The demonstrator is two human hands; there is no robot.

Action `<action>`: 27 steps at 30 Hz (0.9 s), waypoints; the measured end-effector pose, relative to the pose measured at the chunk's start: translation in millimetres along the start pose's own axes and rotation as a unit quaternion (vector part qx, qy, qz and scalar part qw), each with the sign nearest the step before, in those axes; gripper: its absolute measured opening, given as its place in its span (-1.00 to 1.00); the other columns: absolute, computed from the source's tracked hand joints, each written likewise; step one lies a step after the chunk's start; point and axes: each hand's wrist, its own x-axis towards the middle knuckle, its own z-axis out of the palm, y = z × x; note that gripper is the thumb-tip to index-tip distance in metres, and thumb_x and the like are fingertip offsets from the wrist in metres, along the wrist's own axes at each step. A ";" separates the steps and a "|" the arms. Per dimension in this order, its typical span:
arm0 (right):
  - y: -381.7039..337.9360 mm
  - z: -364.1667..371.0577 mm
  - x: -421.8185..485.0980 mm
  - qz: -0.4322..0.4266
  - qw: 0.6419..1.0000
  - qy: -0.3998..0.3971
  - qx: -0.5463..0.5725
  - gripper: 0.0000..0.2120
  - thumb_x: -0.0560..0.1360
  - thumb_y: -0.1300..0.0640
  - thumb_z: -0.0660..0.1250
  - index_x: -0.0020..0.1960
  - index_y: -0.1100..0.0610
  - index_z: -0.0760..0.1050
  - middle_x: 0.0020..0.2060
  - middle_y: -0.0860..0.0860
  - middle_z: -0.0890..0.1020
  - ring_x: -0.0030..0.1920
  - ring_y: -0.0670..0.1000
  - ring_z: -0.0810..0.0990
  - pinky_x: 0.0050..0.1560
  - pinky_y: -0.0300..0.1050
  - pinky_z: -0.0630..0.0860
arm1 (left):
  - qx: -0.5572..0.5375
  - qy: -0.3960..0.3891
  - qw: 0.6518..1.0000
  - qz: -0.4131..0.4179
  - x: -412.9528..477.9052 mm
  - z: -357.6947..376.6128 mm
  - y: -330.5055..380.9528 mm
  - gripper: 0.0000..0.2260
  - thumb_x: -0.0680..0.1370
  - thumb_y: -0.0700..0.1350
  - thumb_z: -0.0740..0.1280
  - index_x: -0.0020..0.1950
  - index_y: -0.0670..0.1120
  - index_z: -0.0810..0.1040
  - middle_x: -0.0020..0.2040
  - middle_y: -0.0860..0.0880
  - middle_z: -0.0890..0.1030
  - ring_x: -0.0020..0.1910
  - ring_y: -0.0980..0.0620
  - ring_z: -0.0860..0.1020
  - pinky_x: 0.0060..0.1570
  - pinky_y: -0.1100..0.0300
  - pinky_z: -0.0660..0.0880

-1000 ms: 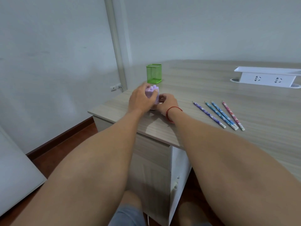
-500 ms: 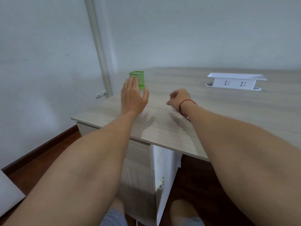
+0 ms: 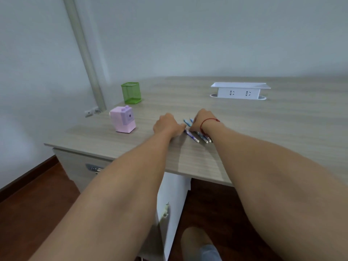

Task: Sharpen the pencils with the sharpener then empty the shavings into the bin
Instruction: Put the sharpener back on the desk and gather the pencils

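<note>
A pink and purple desk sharpener (image 3: 123,119) stands alone on the wooden desk (image 3: 244,129), to the left of both hands. Several patterned pencils (image 3: 197,137) lie side by side on the desk. My left hand (image 3: 168,125) rests at their left edge with its fingers curled, touching the nearest pencil. My right hand (image 3: 202,119), with a red string on the wrist, lies over the middle of the pencils and hides part of them. Whether either hand grips a pencil is hidden. A green mesh bin (image 3: 131,92) stands behind the sharpener.
A white socket box (image 3: 239,90) sits at the back of the desk. The desk's front edge is close to my forearms, with a drawer (image 3: 82,166) below at the left. A grey pipe (image 3: 84,53) runs up the wall.
Both hands let go of the sharpener, which now stands alone at the left. They moved right and came down on the pencils.
</note>
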 end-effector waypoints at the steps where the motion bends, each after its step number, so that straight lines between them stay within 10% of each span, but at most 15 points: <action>1: -0.1 0.2 -0.5 -0.001 1.000 0.002 -0.001 -0.71 0.37 0.08 0.44 0.03 0.20 0.55 0.08 0.18 0.63 -0.09 0.13 0.55 -0.13 -0.15 0.45 | -0.002 0.008 1.000 -0.007 0.2 -1.1 2.4 -0.48 0.35 0.15 0.42 0.19 -0.13 0.51 0.24 -0.13 0.54 0.21 -0.15 0.53 0.09 0.10 0.48; 15: -7.5 5.0 4.4 0.031 0.999 0.023 0.033 -0.67 0.47 0.09 0.34 0.19 0.21 0.46 0.16 0.14 0.57 0.16 0.16 0.57 0.00 -0.09 0.48 | 0.044 -0.007 0.998 -0.038 6.5 -8.8 5.0 -0.73 0.49 -0.16 0.32 0.18 -0.16 0.48 0.23 -0.13 0.52 0.16 -0.14 0.56 0.01 0.11 0.50; 21: -21.5 -0.5 6.1 0.043 0.993 0.031 0.103 -0.83 0.48 0.18 0.29 -0.24 0.16 0.35 0.01 0.14 0.58 -0.08 0.15 0.54 -0.13 -0.13 0.41 | -0.080 0.027 0.995 -0.058 15.9 -20.9 -5.3 -0.83 0.56 -0.22 0.22 0.08 -0.25 0.50 0.19 -0.22 0.54 0.13 -0.21 0.57 -0.09 0.10 0.45; 27: -79.9 -30.3 31.2 0.005 0.989 0.059 0.139 -0.73 0.53 0.21 0.26 0.19 0.28 0.49 0.19 0.19 0.57 0.18 0.20 0.57 -0.06 -0.12 0.41 | -0.204 0.127 0.970 -0.031 51.0 -94.3 -0.1 -0.79 0.54 -0.25 0.18 0.10 -0.27 0.52 0.13 -0.23 0.58 0.08 -0.21 0.58 -0.15 0.12 0.44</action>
